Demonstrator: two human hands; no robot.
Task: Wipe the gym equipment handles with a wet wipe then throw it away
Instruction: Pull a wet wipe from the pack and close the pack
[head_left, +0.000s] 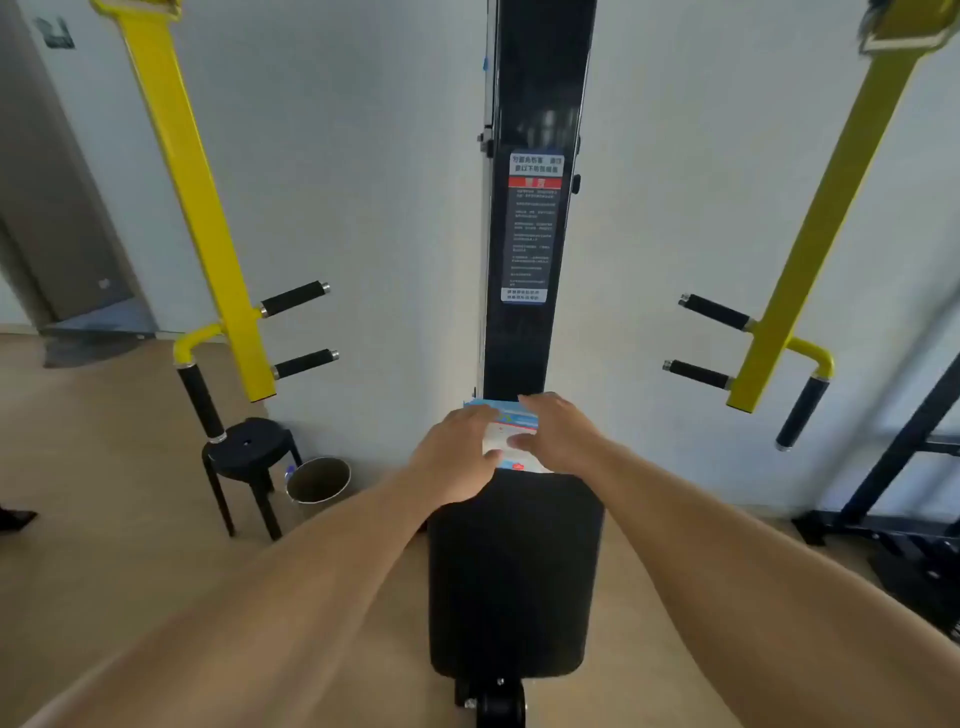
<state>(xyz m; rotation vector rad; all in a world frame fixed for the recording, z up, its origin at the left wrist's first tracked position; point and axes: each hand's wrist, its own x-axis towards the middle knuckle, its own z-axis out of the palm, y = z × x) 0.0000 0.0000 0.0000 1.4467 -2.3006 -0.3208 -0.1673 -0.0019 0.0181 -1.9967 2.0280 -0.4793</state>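
A blue-and-white wet wipe pack lies at the far end of the black seat pad. My left hand rests on the pack's left side and my right hand on its right side, fingers over the top. Whether a wipe is pulled out is hidden. Two yellow machine arms hang at either side. The left yellow arm carries black foam handles. The right yellow arm carries black handles.
A black upright column with a warning label stands behind the seat. A black stool and a small metal bin sit on the floor at the left. A black rack frame stands at the right.
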